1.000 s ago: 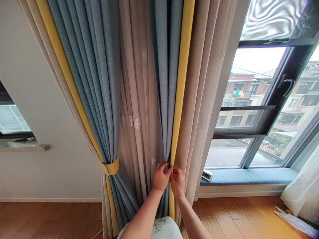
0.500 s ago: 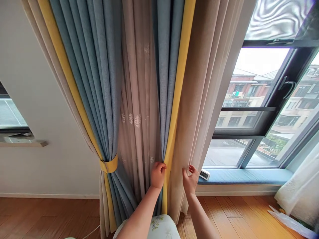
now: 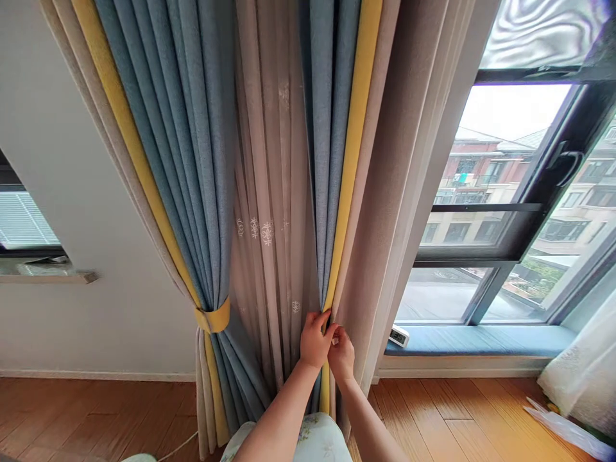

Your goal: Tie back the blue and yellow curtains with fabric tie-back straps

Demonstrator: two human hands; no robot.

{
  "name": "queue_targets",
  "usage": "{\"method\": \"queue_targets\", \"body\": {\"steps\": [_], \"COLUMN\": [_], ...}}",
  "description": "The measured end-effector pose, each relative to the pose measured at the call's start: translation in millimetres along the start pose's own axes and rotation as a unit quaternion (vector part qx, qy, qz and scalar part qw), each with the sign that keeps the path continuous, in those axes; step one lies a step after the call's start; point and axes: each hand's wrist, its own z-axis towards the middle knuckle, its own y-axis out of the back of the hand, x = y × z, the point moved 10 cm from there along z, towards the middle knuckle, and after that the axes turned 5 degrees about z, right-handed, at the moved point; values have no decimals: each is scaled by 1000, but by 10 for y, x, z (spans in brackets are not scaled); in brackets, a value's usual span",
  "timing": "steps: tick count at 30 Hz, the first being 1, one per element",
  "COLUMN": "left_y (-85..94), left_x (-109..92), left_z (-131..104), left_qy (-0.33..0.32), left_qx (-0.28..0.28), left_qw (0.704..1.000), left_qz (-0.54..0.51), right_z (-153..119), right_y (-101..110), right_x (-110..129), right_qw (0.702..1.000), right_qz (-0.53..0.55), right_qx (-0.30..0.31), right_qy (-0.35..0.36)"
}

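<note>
My left hand (image 3: pixel 315 340) is closed on the gathered right-hand curtain (image 3: pixel 342 192), a blue panel with a yellow stripe and a beige border. Close beside it, nearly touching, my right hand (image 3: pixel 341 354) has its fingers closed around the beige border of the same curtain. The cloth narrows where both hands meet. To the left hangs the other blue curtain (image 3: pixel 192 160), drawn in by a yellow tieback (image 3: pixel 214 317). Between the two falls a beige curtain (image 3: pixel 269 192) with white snowflake-like motifs.
A chair seat or stool with a floral cover (image 3: pixel 320 439) stands below my arms. At right are a window (image 3: pixel 491 212), a blue sill cushion (image 3: pixel 481 340) and a small digital clock (image 3: pixel 399 336). White sheer cloth (image 3: pixel 587 366) and a plastic bag (image 3: pixel 570 427) lie at far right.
My right hand has moved left from the beige cloth to beside my left hand, its fingers closing. The beige border is now folded in against the yellow stripe.
</note>
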Motion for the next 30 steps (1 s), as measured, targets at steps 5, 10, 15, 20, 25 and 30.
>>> {"method": "queue_targets", "body": {"steps": [5, 10, 15, 20, 25, 30], "left_y": [10, -11, -45, -69, -56, -32], "left_x": [14, 43, -26, 3, 125, 279], "left_z": [14, 24, 12, 7, 31, -5], "left_qy": [-3, 1, -2, 23, 44, 56], "left_qx": [-19, -21, -15, -12, -11, -25], "left_qw": [1000, 1000, 1000, 1000, 998, 998], "left_qz": [-1, 9, 13, 16, 36, -11], "right_z": [65, 238, 101, -49, -103, -46], "right_y": [361, 349, 179, -20, -68, 776], "right_x": [86, -145, -220, -89, 192, 347], "right_qw": [988, 995, 998, 999, 995, 967], "right_qz": [-45, -59, -49, -45, -7, -84], "right_qx": [-142, -77, -30, 18, 74, -190], "right_qy": [32, -4, -17, -13, 73, 150]}}
